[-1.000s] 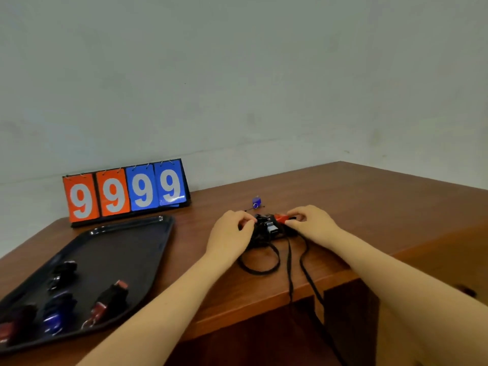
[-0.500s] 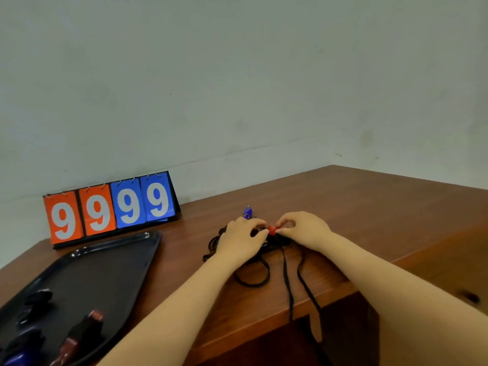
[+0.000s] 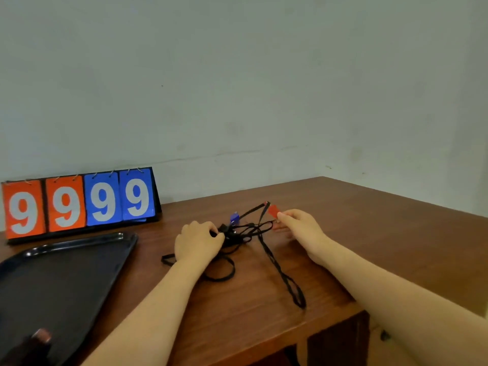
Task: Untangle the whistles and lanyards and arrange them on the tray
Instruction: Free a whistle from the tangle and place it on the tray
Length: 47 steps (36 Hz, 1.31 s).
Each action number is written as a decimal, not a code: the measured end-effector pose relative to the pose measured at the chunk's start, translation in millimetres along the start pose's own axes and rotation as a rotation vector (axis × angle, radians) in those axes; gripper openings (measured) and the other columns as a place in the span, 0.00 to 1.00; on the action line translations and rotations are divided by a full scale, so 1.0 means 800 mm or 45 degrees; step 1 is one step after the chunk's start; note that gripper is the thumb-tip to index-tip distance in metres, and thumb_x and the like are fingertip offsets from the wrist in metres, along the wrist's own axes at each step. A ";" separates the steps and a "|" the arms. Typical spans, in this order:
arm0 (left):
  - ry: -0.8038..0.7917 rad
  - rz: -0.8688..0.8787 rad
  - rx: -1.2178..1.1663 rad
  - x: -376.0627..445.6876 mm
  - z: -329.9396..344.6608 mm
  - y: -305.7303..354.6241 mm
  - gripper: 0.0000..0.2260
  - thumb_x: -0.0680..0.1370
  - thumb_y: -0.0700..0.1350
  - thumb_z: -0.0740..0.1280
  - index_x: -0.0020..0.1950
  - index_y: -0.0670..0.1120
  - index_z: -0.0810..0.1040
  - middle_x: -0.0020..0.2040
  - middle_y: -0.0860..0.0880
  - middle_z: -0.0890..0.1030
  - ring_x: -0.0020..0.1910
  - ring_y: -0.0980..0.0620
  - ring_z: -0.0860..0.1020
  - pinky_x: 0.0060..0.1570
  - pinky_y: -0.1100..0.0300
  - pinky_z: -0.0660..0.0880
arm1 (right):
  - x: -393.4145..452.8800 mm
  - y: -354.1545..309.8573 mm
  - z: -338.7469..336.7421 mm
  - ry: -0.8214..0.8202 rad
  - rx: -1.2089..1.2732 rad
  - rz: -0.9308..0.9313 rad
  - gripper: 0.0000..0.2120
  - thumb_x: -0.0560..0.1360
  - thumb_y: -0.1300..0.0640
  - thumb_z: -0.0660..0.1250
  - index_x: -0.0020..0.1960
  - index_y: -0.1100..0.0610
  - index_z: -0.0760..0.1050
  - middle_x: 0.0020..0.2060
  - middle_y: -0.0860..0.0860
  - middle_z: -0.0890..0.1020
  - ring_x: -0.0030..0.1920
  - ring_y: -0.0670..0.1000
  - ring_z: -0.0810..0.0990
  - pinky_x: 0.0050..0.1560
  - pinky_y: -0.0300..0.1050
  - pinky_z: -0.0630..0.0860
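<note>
A tangle of black lanyards (image 3: 245, 233) lies on the wooden table between my hands. My right hand (image 3: 298, 225) pinches a red whistle (image 3: 273, 210) and holds it a little above the table, to the right of the tangle. My left hand (image 3: 198, 241) has its fingers curled on the black knot at the tangle's left side. A blue whistle (image 3: 234, 217) sits just behind the knot. One long lanyard loop (image 3: 287, 281) trails toward the table's front edge. The black tray (image 3: 79, 260) lies at the left with a wrapped whistle (image 3: 39, 336) in its near corner.
A flip scoreboard (image 3: 79, 203) reading 9999 stands behind the tray against the wall. The table's front edge and a corner leg (image 3: 338, 336) are close below my right forearm. Bare wood stretches to the right.
My right hand has pulled the red whistle out to the right and up, stretching lanyard strands from the knot. My left hand stays on the tangle. The view has shifted, showing less of the tray.
</note>
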<state>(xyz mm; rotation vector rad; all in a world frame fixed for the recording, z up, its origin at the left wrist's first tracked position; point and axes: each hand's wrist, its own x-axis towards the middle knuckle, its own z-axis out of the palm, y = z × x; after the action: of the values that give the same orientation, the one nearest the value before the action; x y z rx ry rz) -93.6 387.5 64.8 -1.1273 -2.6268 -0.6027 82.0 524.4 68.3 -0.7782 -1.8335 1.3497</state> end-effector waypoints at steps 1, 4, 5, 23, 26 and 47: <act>-0.001 -0.036 -0.015 0.003 -0.002 -0.004 0.13 0.78 0.59 0.61 0.57 0.56 0.79 0.58 0.49 0.76 0.59 0.47 0.72 0.54 0.54 0.72 | 0.004 -0.002 0.004 -0.011 0.075 0.033 0.10 0.81 0.54 0.61 0.57 0.58 0.76 0.47 0.51 0.84 0.48 0.47 0.82 0.45 0.41 0.75; 0.028 -0.143 -0.080 0.008 -0.006 -0.013 0.12 0.78 0.59 0.62 0.57 0.56 0.79 0.61 0.48 0.75 0.62 0.46 0.71 0.58 0.52 0.70 | 0.018 -0.012 0.022 -0.001 0.313 0.082 0.11 0.80 0.56 0.63 0.59 0.60 0.75 0.47 0.54 0.84 0.49 0.50 0.82 0.48 0.43 0.77; 0.051 -0.186 -0.115 0.008 -0.008 -0.016 0.11 0.78 0.57 0.62 0.56 0.56 0.79 0.61 0.48 0.75 0.62 0.46 0.70 0.59 0.51 0.69 | 0.024 -0.016 0.031 0.025 0.350 0.073 0.12 0.80 0.55 0.63 0.59 0.61 0.75 0.47 0.54 0.83 0.49 0.51 0.82 0.50 0.43 0.78; 0.214 -0.179 -0.733 0.017 -0.017 -0.019 0.15 0.82 0.55 0.52 0.51 0.55 0.77 0.45 0.57 0.79 0.52 0.52 0.77 0.64 0.45 0.68 | 0.033 -0.031 0.103 -0.066 0.018 -0.313 0.03 0.77 0.57 0.66 0.49 0.54 0.78 0.41 0.49 0.82 0.40 0.45 0.79 0.41 0.35 0.74; 0.135 -0.119 -0.772 0.014 -0.015 -0.013 0.18 0.81 0.59 0.51 0.56 0.55 0.78 0.49 0.55 0.82 0.52 0.53 0.78 0.64 0.43 0.69 | 0.030 -0.029 0.101 -0.067 0.019 -0.343 0.05 0.77 0.58 0.66 0.52 0.55 0.78 0.40 0.50 0.82 0.37 0.42 0.80 0.37 0.30 0.75; 0.288 -0.002 -0.426 0.007 -0.041 -0.007 0.12 0.81 0.48 0.56 0.54 0.54 0.79 0.54 0.56 0.78 0.48 0.58 0.74 0.54 0.59 0.68 | 0.045 -0.051 0.065 0.002 1.243 -0.079 0.11 0.79 0.59 0.63 0.57 0.63 0.78 0.32 0.48 0.74 0.30 0.45 0.70 0.33 0.38 0.70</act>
<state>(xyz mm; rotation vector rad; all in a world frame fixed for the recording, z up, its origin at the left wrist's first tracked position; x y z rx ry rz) -100.2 372.7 94.8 -1.0674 -2.3907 -1.1313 16.7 515.1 104.4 -0.1889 -0.9559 1.9182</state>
